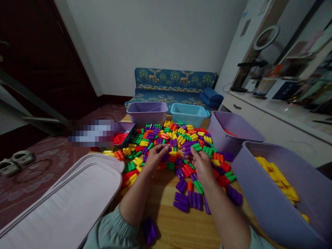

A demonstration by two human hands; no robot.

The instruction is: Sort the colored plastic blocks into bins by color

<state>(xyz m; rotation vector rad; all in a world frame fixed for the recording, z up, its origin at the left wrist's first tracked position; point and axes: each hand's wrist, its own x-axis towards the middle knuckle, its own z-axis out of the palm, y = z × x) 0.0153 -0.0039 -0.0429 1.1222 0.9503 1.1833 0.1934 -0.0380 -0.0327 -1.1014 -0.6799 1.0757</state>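
The grip of the left hand (155,155) was pinched, thumb against finger, on a purple piece (165,157) that the fingers partly hid. Just beside it, the grip of the right hand (203,165) was closed on a green piece (196,147), with purple pieces (186,148) against its fingertips; whether these were joined to the green one could not be told. Both hands were over a wide spread of red, orange, yellow, green and purple pieces (187,170) on the wooden bench (166,221), and two purple pieces (149,231) lay apart near the left forearm. To the left were pale lids (77,197), one overlapping another, and beyond them a dark box (131,134) with red pieces in it. Along the far side stood a purple tub (147,108) and a light blue tub (189,111). On the right, a second purple tub (225,135) showed something orange-red inside, and the nearest tub (261,200) held yellow pieces (276,178). Farther off stood a blue patterned sofa (171,81) against the wall, with a cabinet (249,109) to the right and pale shoes (23,158) on the floor at left.
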